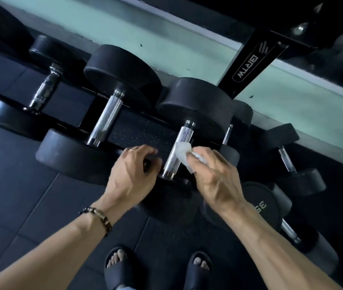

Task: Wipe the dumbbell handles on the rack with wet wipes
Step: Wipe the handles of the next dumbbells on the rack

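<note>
Far left: small dumbbell [43,91] on the rack, chrome handle bare, out of my reach from this stance. Next along, a larger dumbbell, knurled handle [108,118] dry-looking; cannot tell from here whether it is done

Left hand [133,174]: fingers curled down over the near black head [166,197] of the dumbbell I am working on, bracing it. Grip looks loose, more a rest than a clamp. Bracelet [99,216] on that wrist hangs clear of the metal

Centre: target handle [177,151], knurled steel, lying between its two heads on the rack rail. Wet wipe [184,155] is bunched against the right side of this handle, roughly mid-length

Right hand [214,176]: fingertips pinched on the wipe, pressing it to the bar. The wipe is not wrapped round; the underside is hidden

Risks, as I judge them:
- Contact on one side only, so the far and under faces of the bar may stay unwiped unless I wrap or rotate
- Knurling may snag and shred the thin wipe
- A hard stroke could roll the dumbbell toward me if the left hand slips; my sandalled feet [158,266] are directly below
- Lower tier dumbbells [271,204] at right sit near my forearm; a knuckle knock is possible
</note>
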Demonstrator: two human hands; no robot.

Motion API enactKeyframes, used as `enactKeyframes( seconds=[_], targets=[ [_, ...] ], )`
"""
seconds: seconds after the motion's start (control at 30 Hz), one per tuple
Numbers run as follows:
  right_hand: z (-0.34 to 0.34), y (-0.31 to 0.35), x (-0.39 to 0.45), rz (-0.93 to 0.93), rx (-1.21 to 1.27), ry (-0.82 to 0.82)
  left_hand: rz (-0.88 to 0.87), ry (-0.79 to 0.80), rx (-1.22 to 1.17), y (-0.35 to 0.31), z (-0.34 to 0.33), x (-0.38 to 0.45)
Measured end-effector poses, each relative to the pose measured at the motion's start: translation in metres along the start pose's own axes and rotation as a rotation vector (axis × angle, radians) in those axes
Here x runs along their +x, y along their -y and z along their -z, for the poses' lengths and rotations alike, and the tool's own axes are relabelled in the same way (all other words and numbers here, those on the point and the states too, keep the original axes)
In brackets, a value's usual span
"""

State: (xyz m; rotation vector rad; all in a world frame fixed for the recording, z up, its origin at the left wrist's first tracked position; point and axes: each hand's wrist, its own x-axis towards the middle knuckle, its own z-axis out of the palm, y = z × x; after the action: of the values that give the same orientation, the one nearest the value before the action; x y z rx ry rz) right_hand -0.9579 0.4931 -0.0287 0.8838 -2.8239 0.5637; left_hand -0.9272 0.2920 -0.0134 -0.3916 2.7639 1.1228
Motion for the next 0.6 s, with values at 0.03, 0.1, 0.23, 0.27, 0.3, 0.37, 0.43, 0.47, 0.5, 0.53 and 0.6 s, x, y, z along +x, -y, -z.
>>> enactKeyframes(
  seconds=[0.03,0.1,0.23,0.27,0.3,0.37,0.43,0.47,0.5,0.53,0.6],
  targets=[
    [-0.006,-0.008,0.006,0.040,-0.020,-0.021,-0.025,0.006,0.049,0.006,-0.009,-0.007],
    [-0.022,-0.025,0.018,0.109,-0.064,-0.032,-0.021,-0.013,0.040,0.011,-0.025,-0.019],
    [-0.052,-0.054,0.031,0.172,-0.131,0.031,-0.024,-0.133,0.021,0.018,-0.036,-0.020],
    [-0.057,-0.058,0.028,0.219,-0.108,0.046,-0.031,-0.143,0.017,0.019,-0.036,-0.020],
    [-0.060,-0.060,0.025,0.316,-0.091,0.060,-0.038,-0.159,0.015,0.020,-0.036,-0.020],
    [-0.059,-0.062,0.020,0.604,-0.097,0.146,-0.034,-0.175,0.021,0.020,-0.036,-0.020],
    [-0.054,-0.070,0.028,0.732,-0.112,0.176,-0.023,-0.173,0.025,0.019,-0.037,-0.020],
    [-0.052,-0.076,0.036,0.673,-0.115,0.163,-0.017,-0.174,0.020,0.019,-0.037,-0.021],
    [-0.051,-0.081,0.046,0.560,-0.106,0.147,-0.018,-0.175,0.015,0.019,-0.038,-0.021],
    [-0.049,-0.083,0.053,0.449,-0.095,0.140,-0.018,-0.177,0.011,0.020,-0.038,-0.021],
    [-0.047,-0.074,0.054,0.367,-0.102,0.156,-0.011,-0.180,0.000,0.019,-0.038,-0.021]
  ],
)
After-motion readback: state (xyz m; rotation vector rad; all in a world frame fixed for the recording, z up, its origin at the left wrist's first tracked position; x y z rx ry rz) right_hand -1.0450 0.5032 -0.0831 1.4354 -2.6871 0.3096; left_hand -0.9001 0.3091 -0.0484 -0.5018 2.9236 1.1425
